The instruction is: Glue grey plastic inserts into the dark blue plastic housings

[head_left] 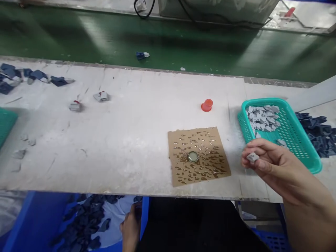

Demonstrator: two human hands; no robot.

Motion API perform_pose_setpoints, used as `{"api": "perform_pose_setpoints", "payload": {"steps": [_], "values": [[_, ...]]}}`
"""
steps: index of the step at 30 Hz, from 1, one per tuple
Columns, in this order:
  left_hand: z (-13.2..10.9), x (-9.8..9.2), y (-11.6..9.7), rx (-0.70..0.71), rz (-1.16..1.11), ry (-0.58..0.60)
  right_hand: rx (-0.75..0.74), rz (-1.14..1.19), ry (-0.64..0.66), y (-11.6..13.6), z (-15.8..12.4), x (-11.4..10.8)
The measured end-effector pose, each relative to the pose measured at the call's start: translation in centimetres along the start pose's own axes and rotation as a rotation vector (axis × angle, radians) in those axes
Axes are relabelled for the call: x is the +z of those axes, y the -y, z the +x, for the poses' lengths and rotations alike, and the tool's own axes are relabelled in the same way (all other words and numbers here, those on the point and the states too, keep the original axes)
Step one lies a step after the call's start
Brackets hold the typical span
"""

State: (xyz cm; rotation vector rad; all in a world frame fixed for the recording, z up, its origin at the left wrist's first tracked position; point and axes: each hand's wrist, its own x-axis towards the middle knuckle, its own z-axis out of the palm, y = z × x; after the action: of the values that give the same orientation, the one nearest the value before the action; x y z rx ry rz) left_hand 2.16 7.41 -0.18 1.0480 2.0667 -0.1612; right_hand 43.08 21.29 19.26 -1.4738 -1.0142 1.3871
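My right hand pinches a small light-grey plastic piece between thumb and fingers, in front of the green basket. Similar grey pieces lie heaped inside that basket. Low in the view, my left hand is closed at the right side of a blue bin. Something dark shows at its fingers, too unclear to name. Dark-blue plastic pieces fill part of the bin, beside a pale sheet. A brown cardboard square spotted with shiny glue-like drops lies on the table, bearing a round metal cap.
An orange-red cup-shaped piece stands behind the cardboard. Dark-blue pieces are piled right of the basket, others at the far left. Two grey assemblies sit left of centre. A green belt runs behind the white table.
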Motion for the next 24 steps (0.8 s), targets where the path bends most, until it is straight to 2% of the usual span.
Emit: {"api": "perform_pose_setpoints", "payload": {"steps": [2, 4, 6, 8, 10, 12, 13, 14, 16, 18, 21, 24], "values": [[0.6, -0.3, 0.5, -0.069, -0.083, -0.002, 0.002, 0.011, 0.032, 0.1, 0.1, 0.7], [0.5, -1.5, 1.4, -0.122, -0.182, 0.016, 0.012, 0.02, 0.061, 0.0, 0.1, 1.1], [-0.5, -3.7, 2.6, -0.138, -0.312, 0.06, -0.022, -0.031, 0.072, -0.2, 0.0, 1.4], [-2.4, -6.6, 3.0, -0.144, -0.558, 0.1, -0.079, -0.147, 0.061, -0.4, -0.4, 1.8], [-4.7, -9.6, 2.2, -0.159, -0.88, 0.08, -0.176, -0.395, -0.022, -0.6, -0.7, 2.4], [-7.0, -11.8, -0.4, -0.127, -1.167, 0.02, -0.35, -0.697, -0.075, -0.7, -0.8, 3.3], [-7.8, -12.4, -2.1, -0.073, -1.261, -0.001, -0.492, -0.838, -0.069, -0.8, -0.6, 3.9], [-8.4, -12.7, -4.0, 0.005, -1.336, 0.006, -0.646, -0.943, -0.036, -0.9, -0.4, 4.5], [-8.7, -12.5, -7.9, 0.198, -1.445, 0.097, -0.901, -1.029, 0.08, -1.2, 0.4, 5.6], [-8.2, -11.5, -11.2, 0.365, -1.52, 0.216, -1.016, -1.047, 0.152, -1.7, 1.2, 6.3], [-7.2, -9.7, -14.5, 0.514, -1.594, 0.332, -0.927, -1.031, 0.272, -2.5, 1.8, 6.6], [-6.8, -8.3, -16.2, 0.578, -1.601, 0.363, -0.709, -0.969, 0.343, -3.3, 1.9, 5.9]]}}
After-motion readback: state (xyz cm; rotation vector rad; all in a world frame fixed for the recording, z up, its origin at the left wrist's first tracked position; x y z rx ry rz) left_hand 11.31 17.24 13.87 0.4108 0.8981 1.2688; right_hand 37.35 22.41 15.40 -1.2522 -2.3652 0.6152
